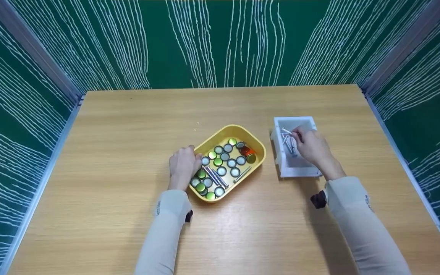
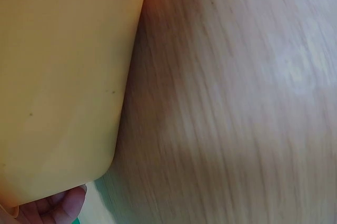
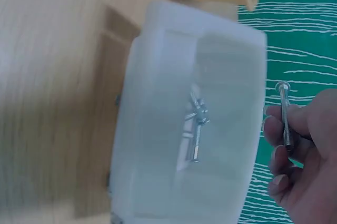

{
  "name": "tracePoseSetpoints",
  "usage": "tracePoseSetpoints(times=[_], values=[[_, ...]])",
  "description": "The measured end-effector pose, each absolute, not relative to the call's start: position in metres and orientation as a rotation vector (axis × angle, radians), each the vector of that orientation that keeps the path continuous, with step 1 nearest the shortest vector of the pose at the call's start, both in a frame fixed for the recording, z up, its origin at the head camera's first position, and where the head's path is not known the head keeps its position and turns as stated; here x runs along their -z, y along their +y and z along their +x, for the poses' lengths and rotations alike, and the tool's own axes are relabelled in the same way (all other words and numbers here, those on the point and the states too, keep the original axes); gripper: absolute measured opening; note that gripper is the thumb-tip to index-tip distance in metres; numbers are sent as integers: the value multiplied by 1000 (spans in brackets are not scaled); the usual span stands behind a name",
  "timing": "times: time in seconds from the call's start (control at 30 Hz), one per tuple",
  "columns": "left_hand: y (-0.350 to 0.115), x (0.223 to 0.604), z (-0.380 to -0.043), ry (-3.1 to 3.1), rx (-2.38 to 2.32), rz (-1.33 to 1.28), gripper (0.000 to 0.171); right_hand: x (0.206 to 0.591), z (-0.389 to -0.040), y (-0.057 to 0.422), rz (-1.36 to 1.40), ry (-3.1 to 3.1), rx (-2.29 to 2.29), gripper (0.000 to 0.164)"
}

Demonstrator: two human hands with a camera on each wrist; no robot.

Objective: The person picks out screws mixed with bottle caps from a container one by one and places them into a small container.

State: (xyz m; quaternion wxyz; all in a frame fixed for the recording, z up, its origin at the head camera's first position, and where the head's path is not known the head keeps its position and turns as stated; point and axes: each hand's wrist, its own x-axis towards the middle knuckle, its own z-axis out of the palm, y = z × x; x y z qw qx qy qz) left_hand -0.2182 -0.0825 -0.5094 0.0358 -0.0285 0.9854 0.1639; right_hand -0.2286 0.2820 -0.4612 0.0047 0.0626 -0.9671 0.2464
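A yellow tub (image 1: 259, 144) sits at an angle on the table, holding several bottle caps (image 1: 224, 156) and a few screws (image 1: 215, 177). My left hand (image 1: 183, 164) grips its left end, thumb over the rim; in the left wrist view curled fingers (image 2: 68, 203) show at the tub's edge. To the right stands a white bin (image 1: 298, 172) with several metal screws (image 3: 197, 124) inside. Over that bin my right hand (image 1: 313, 147) pinches one long screw (image 3: 285, 113) between thumb and fingers, its round head free of the fingertips.
A reddish-orange piece (image 1: 246, 151) lies among the caps at the tub's right end. The wooden table (image 1: 136, 126) is bounded by green panels (image 1: 220, 46) with white lines at the back and both sides. The tub and bin stand a short gap apart.
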Motion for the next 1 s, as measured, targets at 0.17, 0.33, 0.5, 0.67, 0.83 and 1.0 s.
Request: tracePoseSetpoints(times=[0.17,0.33,0.5,0.67,0.83,1.0], values=[[-82,509,-218,3035,-501,-82,34,469,-229,285,158,-3160,-703,27],[-82,509,-218,3037,-495,-61,34,481,-230,286,123,-3244,-607,26],[-81,507,-218,3030,-504,-68,34,492,-231,284,133,-3267,-531,26],[-81,507,-217,3056,-484,-69,34,498,-232,282,232,-3218,-395,21],[-81,507,-217,3052,-489,-65,34,500,-232,280,255,-3201,-319,17],[-82,506,-217,3034,-498,-74,35,500,-232,277,220,-3233,-333,23]])
